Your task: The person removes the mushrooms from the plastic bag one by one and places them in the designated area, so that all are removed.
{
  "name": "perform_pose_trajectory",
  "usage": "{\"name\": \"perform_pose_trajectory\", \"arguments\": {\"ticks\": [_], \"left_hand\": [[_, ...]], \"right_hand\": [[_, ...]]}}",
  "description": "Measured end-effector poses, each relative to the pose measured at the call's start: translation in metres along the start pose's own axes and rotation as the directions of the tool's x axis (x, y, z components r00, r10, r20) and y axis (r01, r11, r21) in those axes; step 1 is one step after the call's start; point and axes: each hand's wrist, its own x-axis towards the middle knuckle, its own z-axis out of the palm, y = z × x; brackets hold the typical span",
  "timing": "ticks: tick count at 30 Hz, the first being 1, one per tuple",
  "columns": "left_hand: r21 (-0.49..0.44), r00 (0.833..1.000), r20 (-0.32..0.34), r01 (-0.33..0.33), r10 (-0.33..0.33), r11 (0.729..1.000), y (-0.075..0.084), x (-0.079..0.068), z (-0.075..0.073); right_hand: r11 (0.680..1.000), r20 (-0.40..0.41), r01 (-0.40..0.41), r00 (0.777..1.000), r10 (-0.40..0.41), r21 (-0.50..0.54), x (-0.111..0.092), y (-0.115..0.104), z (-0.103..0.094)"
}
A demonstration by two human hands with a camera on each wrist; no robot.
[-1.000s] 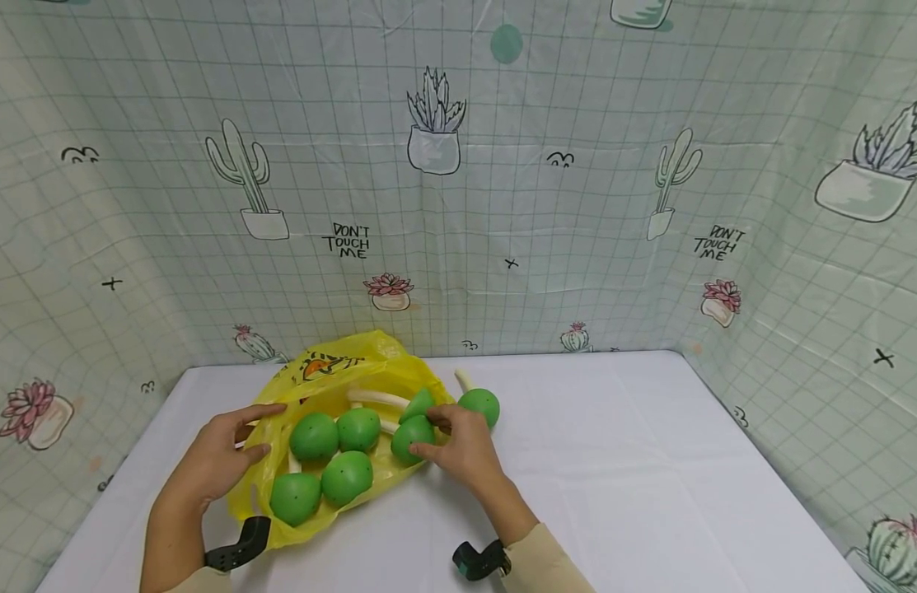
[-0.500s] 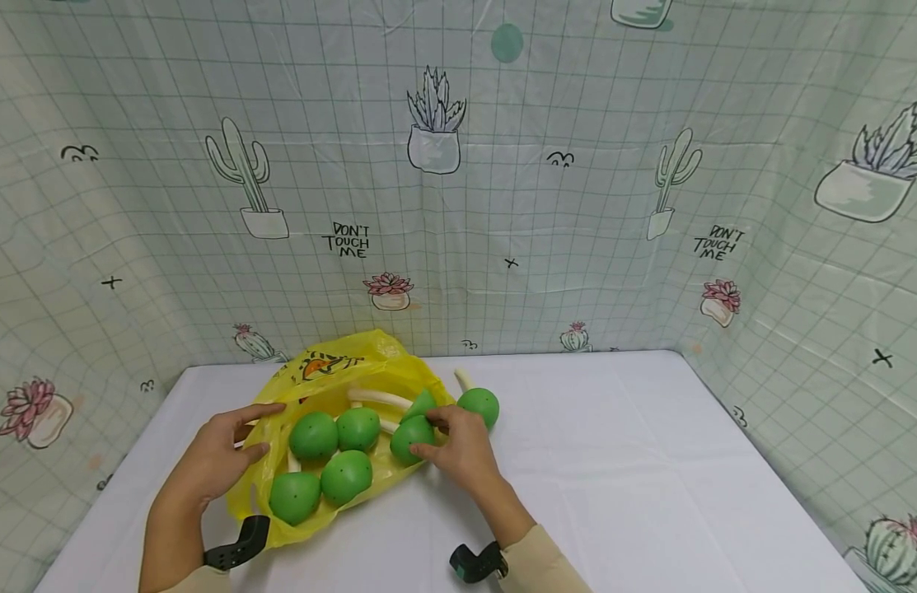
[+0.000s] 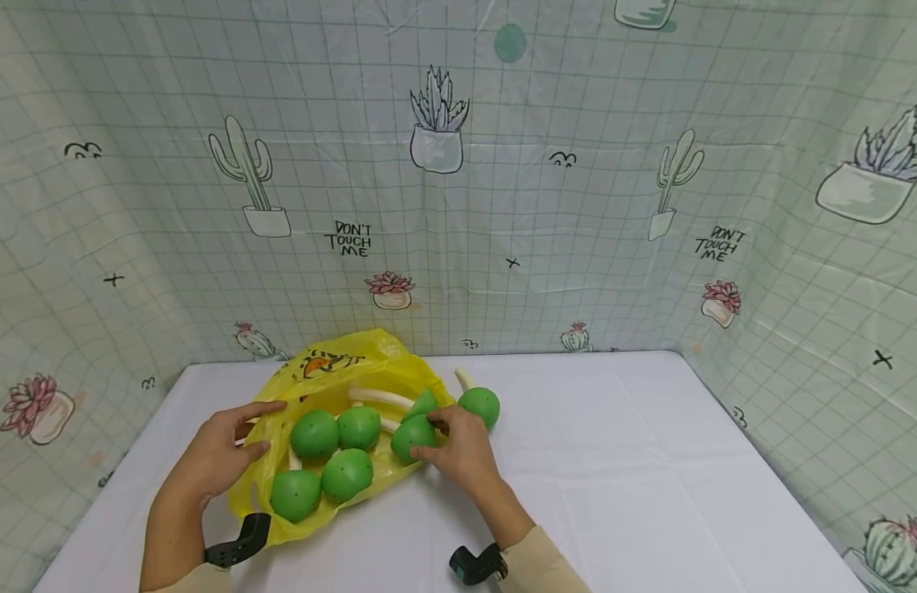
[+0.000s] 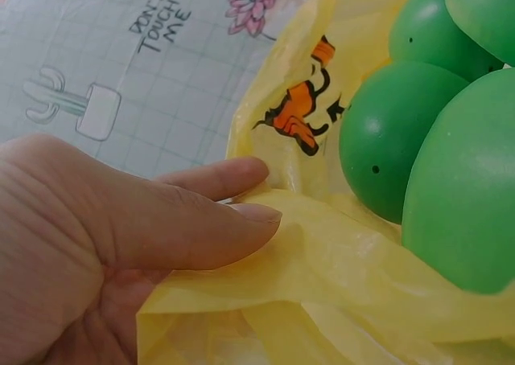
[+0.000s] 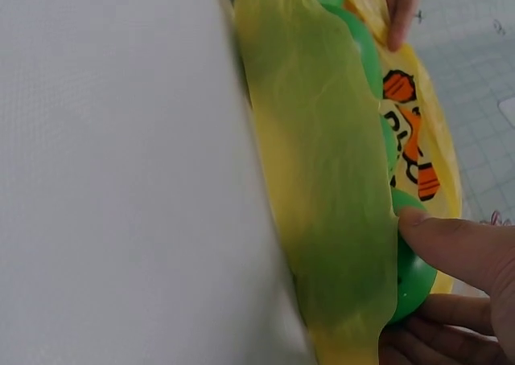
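A yellow plastic bag [image 3: 384, 350] lies open toward me, holding several green balls on cream sticks, shaped like maracas. My left hand [image 3: 219, 453] holds the bag's left edge; in the left wrist view its thumb [image 4: 217, 232] lies over the plastic, with a finger behind. At the bag's right edge, my right hand [image 3: 465, 449] grips the nearest green ball [image 3: 412, 438] there. The right wrist view has the thumb [image 5: 451, 240] on that ball and the other fingers curled at its far side, partly hidden. Behind this hand, another green ball [image 3: 480, 405] with a stick lies outside the bag.
The white table [image 3: 614, 469] extends to the right of the bag. A grid-patterned curtain [image 3: 532, 206] with cactus drawings encloses the back and both sides. Each wrist wears a black camera mount [image 3: 479, 563].
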Motion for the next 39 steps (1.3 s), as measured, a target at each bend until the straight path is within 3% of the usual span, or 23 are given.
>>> {"name": "perform_pose_trajectory", "arguments": {"ticks": [27, 39], "left_hand": [[0.005, 1.0, 0.0, -0.013, 0.013, 1.0, -0.001, 0.0013, 0.0007], [-0.004, 1.0, 0.008, -0.017, 0.017, 1.0, -0.0026, 0.0019, 0.0007]], "right_hand": [[0.989, -0.032, 0.018, 0.999, -0.014, 0.15, -0.0017, 0.003, 0.0023], [0.987, -0.049, 0.016, 0.999, -0.008, 0.162, -0.0002, 0.0036, 0.0012]]}}
